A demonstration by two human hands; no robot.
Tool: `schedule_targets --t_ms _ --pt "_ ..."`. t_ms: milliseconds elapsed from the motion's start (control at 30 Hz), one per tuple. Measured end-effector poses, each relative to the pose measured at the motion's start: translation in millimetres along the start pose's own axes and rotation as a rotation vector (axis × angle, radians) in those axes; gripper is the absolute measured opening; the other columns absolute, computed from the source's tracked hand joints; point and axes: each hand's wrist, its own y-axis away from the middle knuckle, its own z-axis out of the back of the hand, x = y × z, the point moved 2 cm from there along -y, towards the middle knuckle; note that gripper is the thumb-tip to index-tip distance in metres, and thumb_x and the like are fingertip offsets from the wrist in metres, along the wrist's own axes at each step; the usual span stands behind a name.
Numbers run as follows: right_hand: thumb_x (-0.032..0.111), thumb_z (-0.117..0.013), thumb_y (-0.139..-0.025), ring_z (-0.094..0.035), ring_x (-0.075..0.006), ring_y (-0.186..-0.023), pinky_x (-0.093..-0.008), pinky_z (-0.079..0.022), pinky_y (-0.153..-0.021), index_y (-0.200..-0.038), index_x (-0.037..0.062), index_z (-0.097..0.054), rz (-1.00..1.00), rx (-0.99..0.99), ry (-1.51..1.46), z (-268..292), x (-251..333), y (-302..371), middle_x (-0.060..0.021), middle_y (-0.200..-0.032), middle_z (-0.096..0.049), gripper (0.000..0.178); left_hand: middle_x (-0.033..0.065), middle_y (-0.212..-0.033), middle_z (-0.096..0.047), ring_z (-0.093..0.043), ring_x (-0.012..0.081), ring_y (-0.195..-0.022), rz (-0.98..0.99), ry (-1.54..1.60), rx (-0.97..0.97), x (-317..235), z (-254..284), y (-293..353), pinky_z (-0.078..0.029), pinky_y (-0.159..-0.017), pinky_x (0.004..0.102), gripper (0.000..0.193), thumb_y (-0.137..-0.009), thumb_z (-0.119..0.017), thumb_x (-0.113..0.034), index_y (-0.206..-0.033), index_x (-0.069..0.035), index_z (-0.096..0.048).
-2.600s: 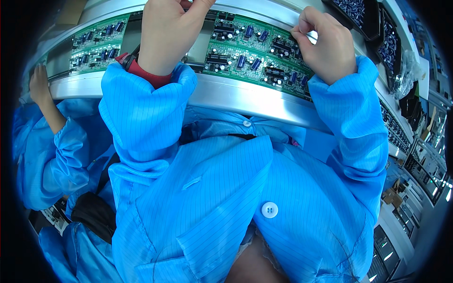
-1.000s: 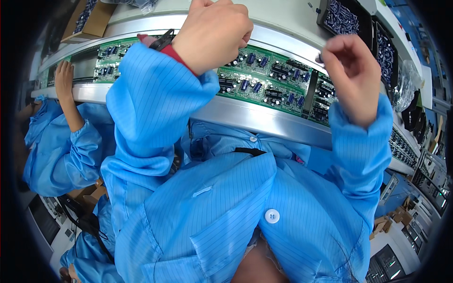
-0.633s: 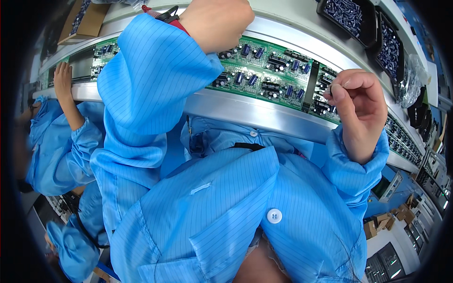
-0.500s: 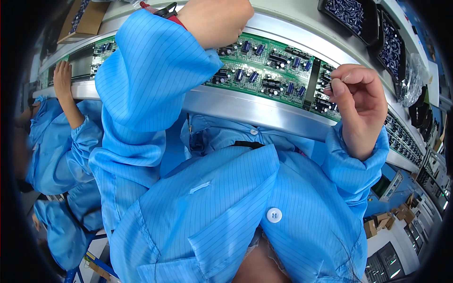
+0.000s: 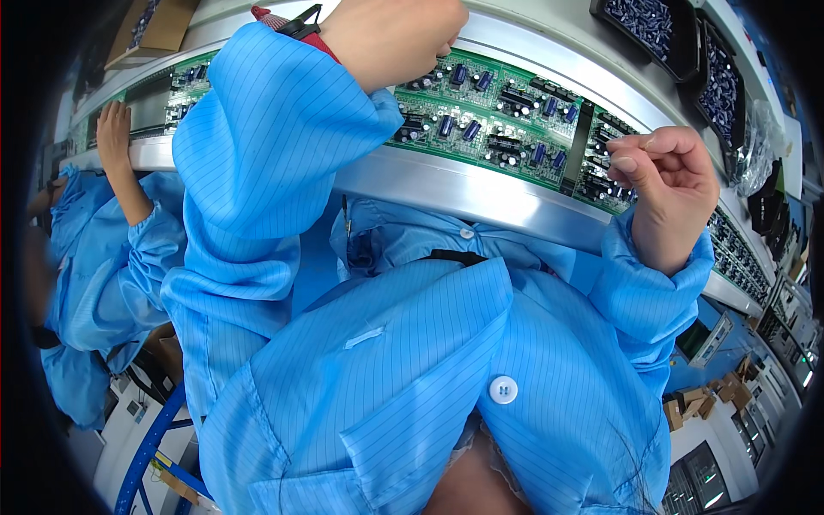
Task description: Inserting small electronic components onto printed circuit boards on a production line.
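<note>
Green circuit boards (image 5: 481,103) with blue and black cylindrical capacitors lie in rows between two metal rails. Above their far side, my left hand (image 5: 395,39) is bent over with curled fingers; the fingertips are mostly hidden behind the hand, so what they hold does not show. A red and black wrist strap (image 5: 307,30) circles that wrist. Over the boards on the right, past a dark strip (image 5: 578,146), my right hand (image 5: 668,184) has thumb and forefinger drawn together. Anything between those fingertips is too small to make out against the board behind.
Black bins (image 5: 678,64) of small blue capacitors stand at the far right, beside a clear plastic bag (image 5: 760,150). A cardboard box (image 5: 159,39) sits at far left. On the left, a co-worker's hand (image 5: 113,137) rests by the rail (image 5: 463,184).
The whole view has shifted a little, carrying boards and bins rightward in the picture. My right hand's fingertips have changed pose slightly. The left hand stays curled. The co-worker's body at left has shifted.
</note>
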Motion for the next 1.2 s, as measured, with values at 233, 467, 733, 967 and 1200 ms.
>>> schedule_targets --t_ms 233,467,733,967,1200 --pt "-0.005 -0.064 -0.075 -0.058 -0.0128 -0.058 -0.0189 -0.049 -0.055 -0.085 0.0018 -0.053 -0.028 -0.052 -0.024 -1.6 -3.1 -3.3 -0.0138 -0.080 -0.065 0.016 0.0053 -0.072 -0.058 -0.052 0.0241 -0.074 0.071 0.014 0.010 -4.9 1.7 7.5 -0.034 -0.079 0.0399 0.005 -0.066 -0.060 -0.009 -0.062 -0.010 -0.062" --pt "-0.005 -0.065 -0.075 -0.058 -0.0123 -0.059 -0.0187 -0.049 -0.056 -0.084 0.0019 -0.053 -0.036 -0.073 -0.017 -1.5 -6.6 -3.5 -0.0138 -0.081 -0.065 0.016 0.0047 -0.072 -0.058 -0.052 0.0238 -0.074 -0.012 -0.040 -0.010 -10.7 9.3 8.3 -0.034 -0.079 0.0398 0.005 -0.066 -0.060 -0.010 -0.061 -0.011 -0.062" --pt "-0.009 -0.069 -0.070 -0.060 -0.0155 -0.061 -0.0202 -0.052 -0.058 -0.083 -0.0017 -0.054 0.001 -0.064 -0.076 -2.9 -9.2 -3.5 -0.0153 -0.076 -0.064 0.021 0.0016 -0.079 -0.060 -0.054 0.0202 -0.076 0.180 0.005 0.066 -19.2 11.5 16.0 -0.037 -0.079 0.0364 0.002 -0.075 -0.060 -0.009 -0.074 -0.009 -0.062" --pt "-0.004 -0.066 -0.075 -0.058 -0.0123 -0.060 -0.0184 -0.049 -0.056 -0.084 0.0017 -0.054 0.021 -0.034 -0.016 -3.4 -10.9 -2.0 -0.0127 -0.081 -0.065 0.016 0.0046 -0.071 -0.058 -0.052 0.0236 -0.073 0.037 0.237 -0.168 6.5 -11.5 12.7 -0.034 -0.079 0.0398 0.005 -0.065 -0.060 -0.010 -0.061 -0.011 -0.061" --pt "-0.004 -0.065 -0.076 -0.058 -0.0127 -0.061 -0.0187 -0.049 -0.058 -0.085 0.0011 -0.055 -0.005 -0.065 0.003 -4.1 -12.5 -1.9 -0.0132 -0.082 -0.065 0.015 0.0043 -0.071 -0.057 -0.052 0.0229 -0.074 0.000 -0.031 -0.064 -8.9 0.8 11.6 -0.034 -0.078 0.0399 0.004 -0.065 -0.060 -0.010 -0.061 -0.011 -0.061"
